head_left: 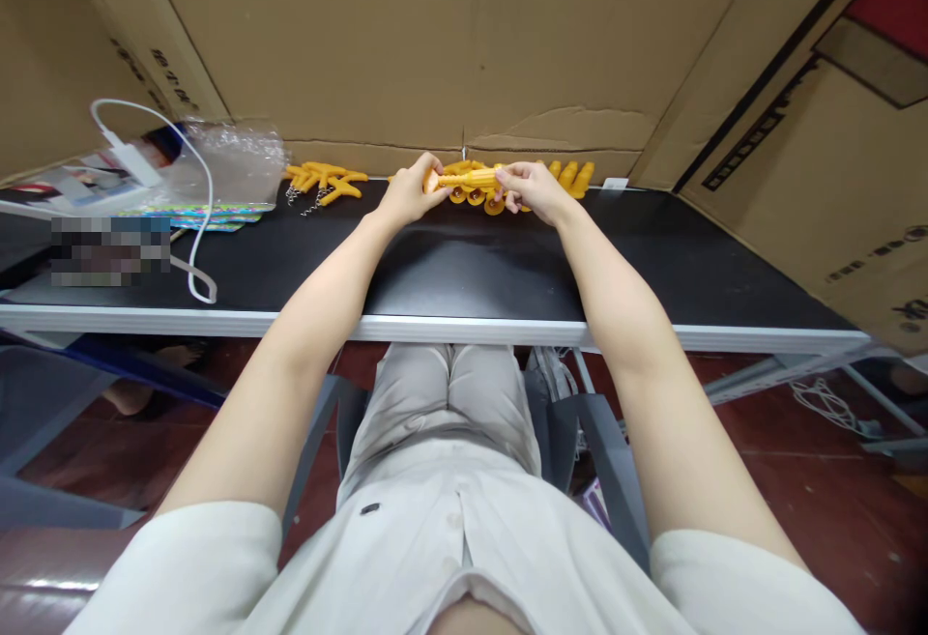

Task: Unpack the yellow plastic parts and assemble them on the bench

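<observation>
Over the back of the black table, my left hand [410, 196] and my right hand [537, 192] hold a yellow plastic corkscrew [475, 178] level between them. The fingers of my left hand are closed around its left end. My right fingers pinch its thicker right end. Just behind and below it are several round-ended yellow pieces [494, 208], partly hidden by my hands. More yellow pieces [582, 179] stand in a row beyond my right hand. Left of my left hand lie several yellow handles [340, 182] with metal spirals [311, 201].
Cardboard walls [406, 45] rise behind the table [471, 277] and at the right. At the left are a clear plastic bag [239, 161], colourful sheets [217, 217], and a white adapter [137, 163] with a looping cable [211, 190]. A small white piece [615, 185] lies at the back right.
</observation>
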Motion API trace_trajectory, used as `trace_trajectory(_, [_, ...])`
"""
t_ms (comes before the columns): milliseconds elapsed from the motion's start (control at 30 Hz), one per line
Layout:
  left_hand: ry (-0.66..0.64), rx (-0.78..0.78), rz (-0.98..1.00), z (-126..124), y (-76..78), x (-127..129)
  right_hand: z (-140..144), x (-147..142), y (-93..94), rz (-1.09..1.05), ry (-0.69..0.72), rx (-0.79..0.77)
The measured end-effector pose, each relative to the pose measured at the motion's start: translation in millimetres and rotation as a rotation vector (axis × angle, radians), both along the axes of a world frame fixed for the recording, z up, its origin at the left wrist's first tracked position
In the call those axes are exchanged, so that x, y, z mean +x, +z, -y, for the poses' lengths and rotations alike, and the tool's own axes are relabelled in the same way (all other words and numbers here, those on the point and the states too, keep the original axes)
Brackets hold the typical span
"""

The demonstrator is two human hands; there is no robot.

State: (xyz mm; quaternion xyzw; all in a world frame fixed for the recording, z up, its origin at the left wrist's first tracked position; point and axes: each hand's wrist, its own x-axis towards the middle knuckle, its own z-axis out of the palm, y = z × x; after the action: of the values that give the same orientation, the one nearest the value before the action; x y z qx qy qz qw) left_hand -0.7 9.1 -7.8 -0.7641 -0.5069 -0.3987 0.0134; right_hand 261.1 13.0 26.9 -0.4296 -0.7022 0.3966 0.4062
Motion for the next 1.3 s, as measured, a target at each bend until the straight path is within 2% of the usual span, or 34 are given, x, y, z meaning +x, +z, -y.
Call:
trace_trajectory(267, [-0.021,0.021,0.008,-1,1.5,3,-6,-7,-9.9,-0.017,-0.081,-0.071])
trace_trajectory(433, [-0.024,-0.007,0.022,-4,0.5,1,-6,5,-4.3,-0.025,0.040,-0.118])
trace_trajectory(567, [-0.033,-0.012,0.032,-4,-0.4,0,-3,8,-0.6,-0.086,0.090,-0.020])
trace_trajectory(833, [-0.057,-0.025,0.073,5,2.7,5,9,-3,6.4,-0.015,-0.022,-0.042])
trace_trajectory(1000, [-0.095,-0.024,0.085,11,5.1,8,13,-4,9.4,-0.011,-0.026,-0.072])
trace_trajectory(1300, [-0.025,-0.008,0.057,10,5.9,9,-3,-14,-2.0,-0.061,-0.127,-0.094])
